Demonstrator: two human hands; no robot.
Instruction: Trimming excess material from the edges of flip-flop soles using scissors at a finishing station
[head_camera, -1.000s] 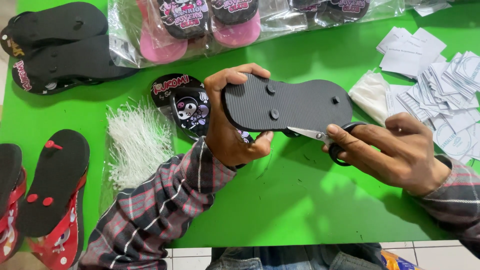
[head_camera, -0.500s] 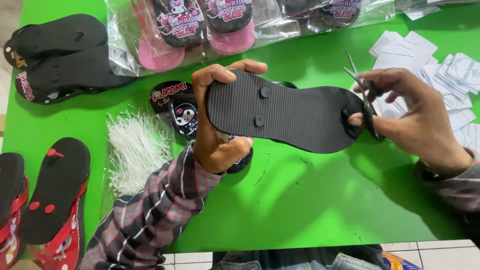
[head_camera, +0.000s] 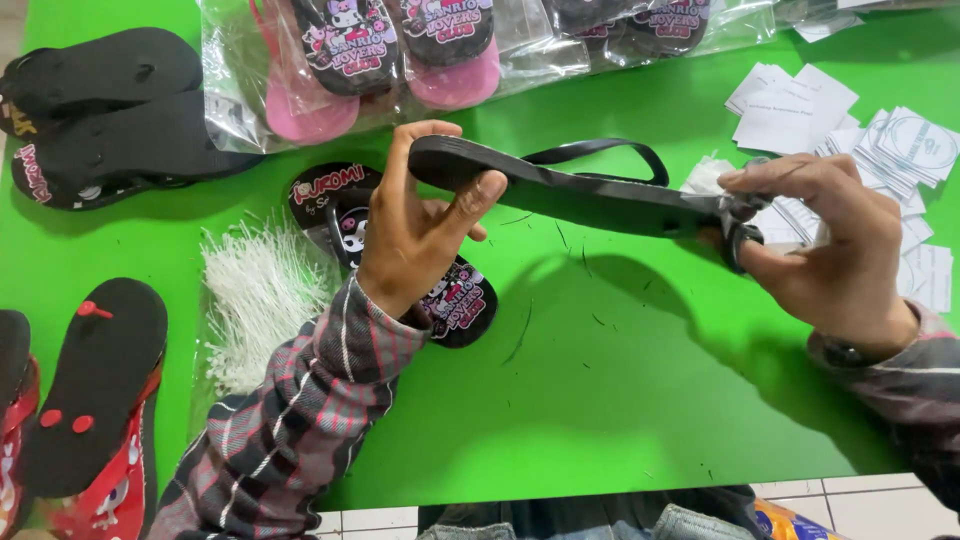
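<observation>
Nearest the front edge of the green tabletop, the left hand clamped thumb and fingers on one end of a black flip-flop held edge-on above the table's middle, strap up; the right hand pinched the other end, its fingers closed round what looked like scissors — hard to tell. Judging by this, the step was inspecting the sandal — next would call for a steady grip and careful turning, clear of the white tag fasteners, paper tags and bagged sandals farther back.
</observation>
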